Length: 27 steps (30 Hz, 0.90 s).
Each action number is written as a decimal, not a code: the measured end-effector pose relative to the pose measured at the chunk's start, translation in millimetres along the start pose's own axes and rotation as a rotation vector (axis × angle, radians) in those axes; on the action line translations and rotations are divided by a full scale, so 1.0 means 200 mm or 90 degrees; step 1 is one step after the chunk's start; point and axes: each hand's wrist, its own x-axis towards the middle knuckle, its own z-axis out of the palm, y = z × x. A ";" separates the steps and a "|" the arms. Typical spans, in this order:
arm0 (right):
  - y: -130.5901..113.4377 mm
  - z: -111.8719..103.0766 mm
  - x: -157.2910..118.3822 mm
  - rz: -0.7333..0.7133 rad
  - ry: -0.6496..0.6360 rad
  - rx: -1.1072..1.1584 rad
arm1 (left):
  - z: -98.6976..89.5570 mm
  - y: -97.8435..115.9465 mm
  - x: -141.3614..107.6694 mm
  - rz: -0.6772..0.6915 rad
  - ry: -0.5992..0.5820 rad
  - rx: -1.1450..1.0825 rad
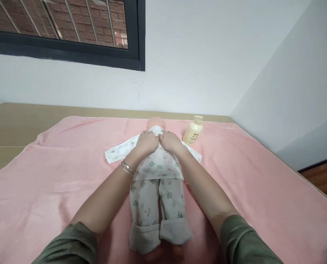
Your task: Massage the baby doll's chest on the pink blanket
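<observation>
A baby doll lies on a pink blanket, its head toward the wall. It wears a white printed top with the sleeves spread out, and printed trousers with rolled cuffs. My left hand rests on the left side of the upper chest, its fingers curled on the cloth. On the other side of the chest lies my right hand, curled in the same way, its thumb close to my left hand. Whatever cloth the fingers pinch is mostly hidden beneath them.
A pale yellow pump bottle stands on the blanket just beyond the right sleeve. The wooden surface shows behind and left of the blanket. A white wall and a dark-framed window are at the back.
</observation>
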 end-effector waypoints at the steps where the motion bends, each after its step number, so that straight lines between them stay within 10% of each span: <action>1: -0.04 0.00 -0.04 -0.021 0.007 -0.038 | 0.00 -0.03 0.02 -0.017 -0.001 -0.023; 7: -0.13 -0.02 -0.12 -0.055 -0.021 -0.027 | 0.04 -0.08 0.05 -0.201 0.067 -0.115; 27: 0.03 0.07 0.07 0.063 0.025 0.112 | 0.14 -0.10 0.08 -0.195 0.141 -0.129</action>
